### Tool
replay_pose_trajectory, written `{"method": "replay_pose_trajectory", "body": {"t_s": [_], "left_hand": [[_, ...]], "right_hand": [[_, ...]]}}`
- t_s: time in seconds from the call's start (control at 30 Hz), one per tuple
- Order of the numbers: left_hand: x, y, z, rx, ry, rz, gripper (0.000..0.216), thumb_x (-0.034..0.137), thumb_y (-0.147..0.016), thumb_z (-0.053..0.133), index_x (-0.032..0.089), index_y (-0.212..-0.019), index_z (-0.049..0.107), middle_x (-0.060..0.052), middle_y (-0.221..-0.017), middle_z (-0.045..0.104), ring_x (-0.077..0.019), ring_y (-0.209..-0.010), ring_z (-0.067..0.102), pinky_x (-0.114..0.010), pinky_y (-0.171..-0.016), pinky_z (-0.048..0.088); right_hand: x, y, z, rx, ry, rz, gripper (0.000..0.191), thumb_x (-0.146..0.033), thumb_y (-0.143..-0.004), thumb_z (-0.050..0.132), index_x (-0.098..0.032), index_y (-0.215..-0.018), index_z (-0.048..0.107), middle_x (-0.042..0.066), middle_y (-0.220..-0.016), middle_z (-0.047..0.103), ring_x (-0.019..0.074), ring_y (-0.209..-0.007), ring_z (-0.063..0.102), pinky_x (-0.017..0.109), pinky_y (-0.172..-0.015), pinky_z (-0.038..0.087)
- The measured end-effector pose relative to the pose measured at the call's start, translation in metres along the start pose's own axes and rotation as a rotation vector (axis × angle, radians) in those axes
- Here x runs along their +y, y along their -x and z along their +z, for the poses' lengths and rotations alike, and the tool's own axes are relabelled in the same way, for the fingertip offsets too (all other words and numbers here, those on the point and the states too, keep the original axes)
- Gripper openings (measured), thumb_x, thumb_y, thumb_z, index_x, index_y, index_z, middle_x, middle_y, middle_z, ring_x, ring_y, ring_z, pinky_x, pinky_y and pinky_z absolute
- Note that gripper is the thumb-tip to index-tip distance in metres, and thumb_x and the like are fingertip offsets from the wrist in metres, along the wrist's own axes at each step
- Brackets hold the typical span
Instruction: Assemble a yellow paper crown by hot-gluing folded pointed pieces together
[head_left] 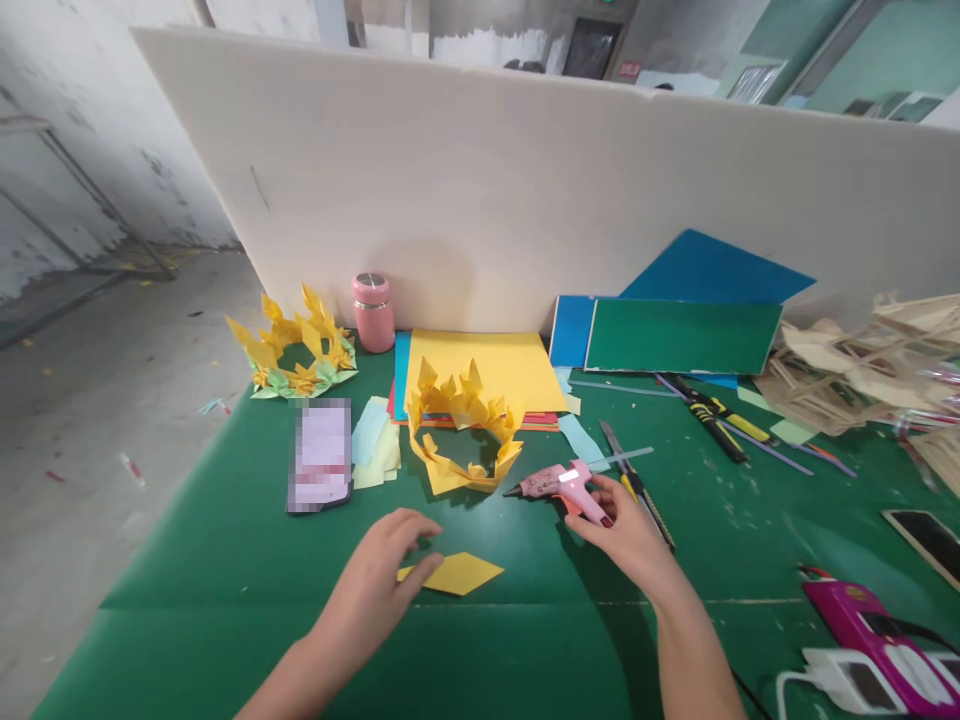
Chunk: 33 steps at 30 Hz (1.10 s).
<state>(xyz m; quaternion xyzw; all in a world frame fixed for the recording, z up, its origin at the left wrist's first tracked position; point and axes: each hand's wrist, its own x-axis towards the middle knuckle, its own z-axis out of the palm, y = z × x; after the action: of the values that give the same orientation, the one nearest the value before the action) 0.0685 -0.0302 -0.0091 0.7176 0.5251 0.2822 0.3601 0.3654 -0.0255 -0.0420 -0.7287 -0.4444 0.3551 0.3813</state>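
Observation:
My left hand (pixel 382 575) rests on the green table (pixel 225 560), its fingers pressing on a folded yellow paper piece (pixel 459 573). My right hand (pixel 626 530) grips the handle of a pink glue gun (pixel 559 484) whose nozzle points left toward a yellow paper crown (pixel 463 432). The crown stands just beyond both hands, partly on a stack of coloured paper sheets (pixel 480 370).
A second yellow and green paper crown (pixel 298 350) and a pink flask (pixel 373 312) stand at the back left. A phone (pixel 320 455), a utility knife (pixel 637 485), blue and green boards (pixel 679 335), wooden pieces (pixel 862 365) and a power strip (pixel 870 680) lie around. A white partition (pixel 525 180) closes the back.

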Motion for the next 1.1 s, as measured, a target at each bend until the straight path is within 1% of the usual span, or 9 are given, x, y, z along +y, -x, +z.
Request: {"method": "replay_pose_trajectory", "body": {"t_s": [0.1, 0.23, 0.33, 0.43, 0.53, 0.63, 0.77, 0.93, 1.1], "left_hand": [[0.002, 0.005, 0.010, -0.117, -0.083, 0.122, 0.027, 0.022, -0.081, 0.058, 0.026, -0.107, 0.064, -0.007, -0.109, 0.066, -0.0257, -0.100, 0.059, -0.041, -0.089, 0.047], [0.005, 0.002, 0.021, -0.289, -0.233, 0.140, 0.037, 0.016, -0.081, 0.058, 0.023, -0.117, 0.059, -0.009, -0.112, 0.063, -0.0263, -0.102, 0.056, -0.042, -0.091, 0.046], [0.007, 0.003, 0.023, -0.356, -0.301, 0.104, 0.024, 0.013, -0.080, 0.056, 0.021, -0.102, 0.063, -0.007, -0.101, 0.062, -0.0248, -0.094, 0.056, -0.040, -0.084, 0.046], [0.008, 0.002, 0.018, -0.355, -0.214, 0.082, 0.017, 0.006, -0.075, 0.053, 0.020, -0.083, 0.059, -0.005, -0.096, 0.059, -0.0215, -0.088, 0.055, -0.035, -0.079, 0.045], [0.008, -0.003, 0.008, -0.350, -0.072, -0.021, 0.016, 0.005, -0.073, 0.050, 0.020, -0.075, 0.056, -0.002, -0.083, 0.059, -0.0178, -0.077, 0.054, -0.029, -0.071, 0.043], [0.009, -0.012, -0.004, -0.275, 0.165, -0.168, 0.003, 0.019, -0.074, 0.056, 0.021, -0.071, 0.055, 0.000, -0.075, 0.061, -0.0147, -0.064, 0.049, -0.025, -0.059, 0.038], [0.009, -0.023, -0.015, -0.152, 0.601, -0.199, 0.020, 0.031, -0.066, 0.071, 0.020, -0.065, 0.054, -0.008, -0.113, 0.061, -0.0145, -0.072, 0.053, -0.024, -0.059, 0.041], [0.002, -0.027, -0.012, -0.072, 0.742, -0.323, 0.031, 0.048, -0.068, 0.071, 0.020, -0.080, 0.068, -0.004, -0.082, 0.065, -0.0153, -0.066, 0.050, -0.023, -0.058, 0.039], [-0.004, -0.028, 0.004, 0.076, 0.790, -0.371, 0.044, 0.061, -0.068, 0.065, 0.017, -0.068, 0.063, 0.002, -0.062, 0.056, -0.0089, -0.047, 0.037, -0.021, -0.043, 0.029]], "right_hand": [[-0.008, 0.003, -0.004, -0.164, -0.056, 0.066, 0.048, -0.034, -0.056, 0.070, -0.017, -0.099, 0.058, 0.000, -0.073, 0.062, 0.0149, -0.054, 0.057, 0.024, -0.041, 0.040], [-0.014, 0.008, -0.005, -0.249, -0.113, 0.129, 0.040, -0.035, -0.058, 0.072, -0.017, -0.091, 0.061, -0.001, -0.066, 0.061, 0.0103, -0.048, 0.048, 0.020, -0.037, 0.034], [-0.014, 0.011, -0.005, -0.287, -0.150, 0.116, 0.037, -0.036, -0.060, 0.072, -0.017, -0.090, 0.061, -0.002, -0.065, 0.060, 0.0073, -0.044, 0.042, 0.018, -0.036, 0.031], [-0.014, 0.013, -0.006, -0.369, -0.187, 0.068, 0.052, -0.038, -0.065, 0.071, -0.020, -0.112, 0.057, 0.001, -0.079, 0.065, 0.0092, -0.050, 0.048, 0.018, -0.038, 0.033], [-0.012, 0.018, -0.006, -0.463, -0.213, 0.022, 0.058, -0.043, -0.073, 0.066, -0.022, -0.125, 0.050, 0.005, -0.089, 0.068, 0.0125, -0.060, 0.054, 0.019, -0.041, 0.037], [-0.011, 0.024, -0.001, -0.476, -0.262, 0.000, 0.054, -0.049, -0.075, 0.064, -0.020, -0.119, 0.051, 0.007, -0.091, 0.068, 0.0126, -0.061, 0.053, 0.021, -0.044, 0.036], [-0.015, 0.029, 0.008, -0.487, -0.351, -0.026, 0.050, -0.054, -0.071, 0.068, -0.019, -0.104, 0.056, 0.008, -0.087, 0.069, 0.0114, -0.059, 0.051, 0.021, -0.045, 0.036], [-0.020, 0.024, 0.021, -0.494, -0.354, -0.069, 0.051, -0.063, -0.068, 0.067, -0.018, -0.090, 0.059, 0.004, -0.069, 0.066, 0.0075, -0.044, 0.039, 0.021, -0.039, 0.032], [-0.021, 0.020, 0.038, -0.481, -0.368, -0.142, 0.052, -0.068, -0.069, 0.061, -0.016, -0.071, 0.061, 0.005, -0.063, 0.064, 0.0059, -0.040, 0.033, 0.021, -0.036, 0.028]]}}
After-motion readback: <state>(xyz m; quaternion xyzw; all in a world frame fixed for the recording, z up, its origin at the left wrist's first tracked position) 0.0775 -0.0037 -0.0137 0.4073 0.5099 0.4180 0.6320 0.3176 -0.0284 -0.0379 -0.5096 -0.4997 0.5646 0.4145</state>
